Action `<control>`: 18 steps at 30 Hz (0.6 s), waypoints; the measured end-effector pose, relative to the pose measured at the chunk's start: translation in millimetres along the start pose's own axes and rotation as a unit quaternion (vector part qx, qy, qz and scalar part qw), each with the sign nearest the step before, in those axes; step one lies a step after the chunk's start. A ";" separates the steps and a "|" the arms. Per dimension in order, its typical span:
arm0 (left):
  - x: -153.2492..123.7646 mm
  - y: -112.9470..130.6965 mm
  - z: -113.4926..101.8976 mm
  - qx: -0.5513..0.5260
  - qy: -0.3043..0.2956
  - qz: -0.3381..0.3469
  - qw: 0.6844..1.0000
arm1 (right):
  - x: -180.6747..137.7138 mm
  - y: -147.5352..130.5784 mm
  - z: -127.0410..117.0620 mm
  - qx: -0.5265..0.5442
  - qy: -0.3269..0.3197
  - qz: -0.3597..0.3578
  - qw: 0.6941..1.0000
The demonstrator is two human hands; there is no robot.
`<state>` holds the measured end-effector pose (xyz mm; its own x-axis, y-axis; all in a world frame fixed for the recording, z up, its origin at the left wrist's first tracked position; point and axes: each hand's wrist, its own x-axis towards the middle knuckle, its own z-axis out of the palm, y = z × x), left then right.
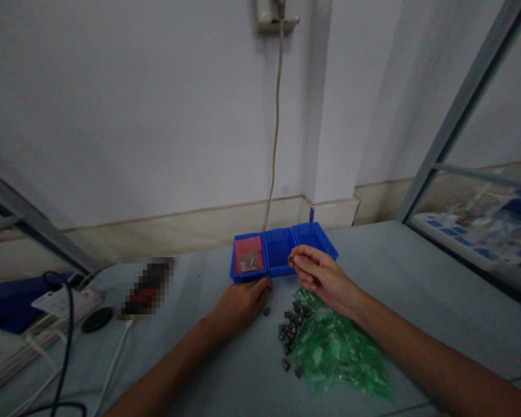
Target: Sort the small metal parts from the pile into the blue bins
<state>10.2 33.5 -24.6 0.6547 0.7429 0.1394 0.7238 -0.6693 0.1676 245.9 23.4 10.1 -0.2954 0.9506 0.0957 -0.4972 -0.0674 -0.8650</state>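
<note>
My right hand (323,277) is raised over the front of the blue bins, pinching a small dark metal piece (291,260) between thumb and fingertips. My left hand (246,302) rests on the table just in front of the left bin, fingers lying loosely with nothing visible in them. One loose metal piece (266,311) lies beside its thumb. The three joined blue bins (279,271) stand behind both hands. Inside the left one are a pink sheet (248,246) and a small clear bag of parts (250,262). A heap of small metal pieces (293,327) sits below my right hand.
A crumpled green plastic bag (341,353) lies beside the heap, under my right forearm. To the left are a pixelated object (147,289) with a white cable (115,365), a round black disc (97,319) and a black cable (69,324). Metal frames (425,156) flank the table against the wall.
</note>
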 end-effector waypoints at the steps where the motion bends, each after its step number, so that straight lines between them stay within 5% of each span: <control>1: 0.0 -0.2 0.4 0.000 0.000 0.000 1.000 | -0.2 0.0 -0.1 0.000 -0.004 0.001 1.000; 18: -0.6 0.4 -0.5 0.007 -0.006 -0.001 1.000 | 1.5 -1.1 -2.5 0.027 -0.018 0.043 0.999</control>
<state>9.9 32.8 -24.1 0.6554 0.7446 0.1264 0.7284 -0.6674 0.1552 248.0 25.6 10.0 -0.3677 0.9290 0.0418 -0.5113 -0.1644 -0.8436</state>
